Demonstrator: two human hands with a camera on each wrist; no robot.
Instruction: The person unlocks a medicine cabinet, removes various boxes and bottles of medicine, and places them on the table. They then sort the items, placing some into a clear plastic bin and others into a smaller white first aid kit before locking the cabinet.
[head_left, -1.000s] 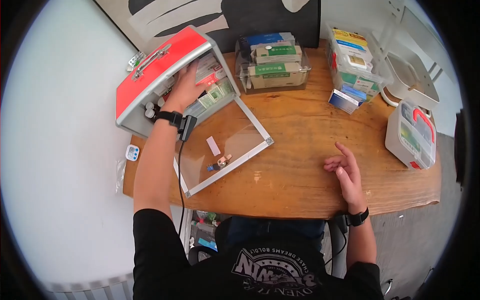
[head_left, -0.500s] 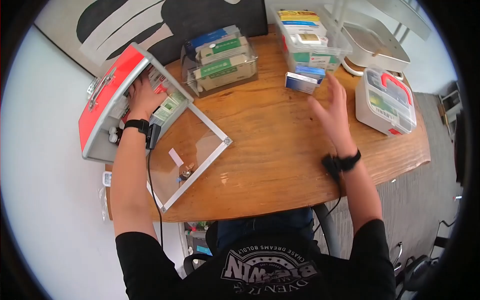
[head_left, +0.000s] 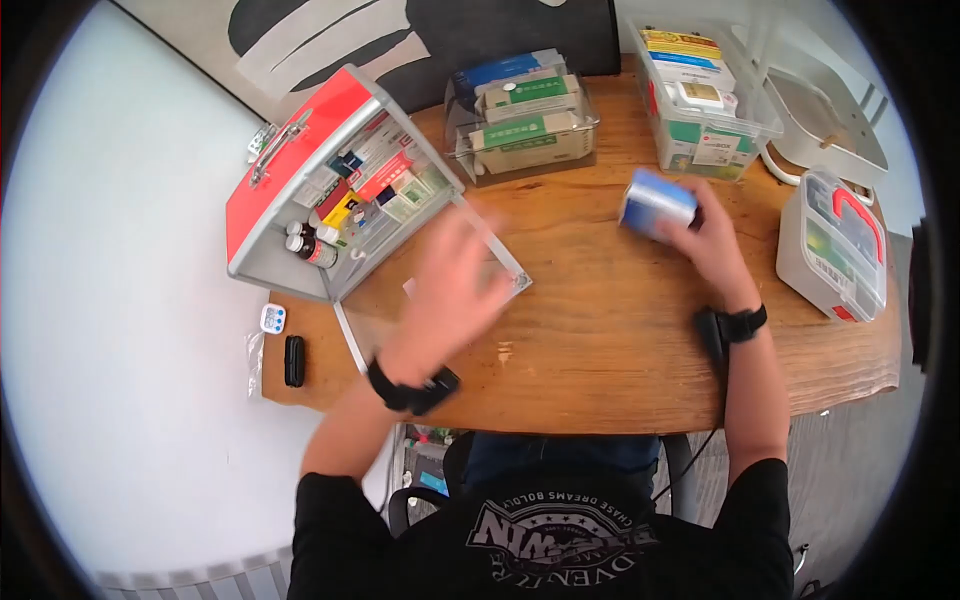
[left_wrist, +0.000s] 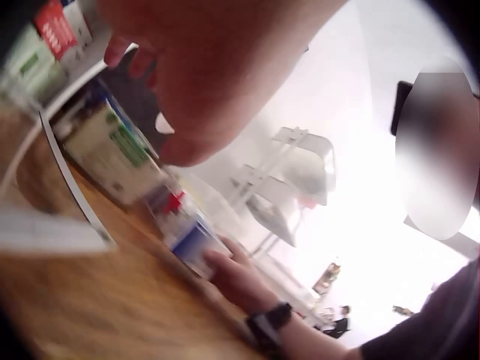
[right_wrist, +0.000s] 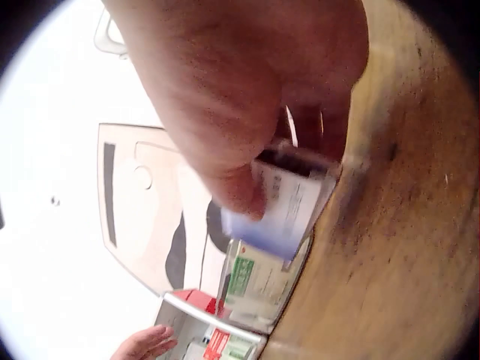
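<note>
My right hand grips blue-and-white medicine boxes above the right part of the table, thumb on the near side. In the right wrist view, the thumb presses on the white face of a box. My left hand, blurred and holding nothing, hovers over the lowered clear door of a red first-aid case. Inside the case stand brown bottles with white caps, a red-and-white box and several other packets. Part of the door is hidden under the left hand and forearm.
A clear bin of green-and-beige boxes stands at the back, beside a fuller clear bin. At right sits a white lidded box with a red handle. A black case lies at the left table edge.
My left hand has come out of the red case and moved right, over its door. The right hand has reached forward, taken the blue-and-white boxes from before the fuller bin and lifted them.
</note>
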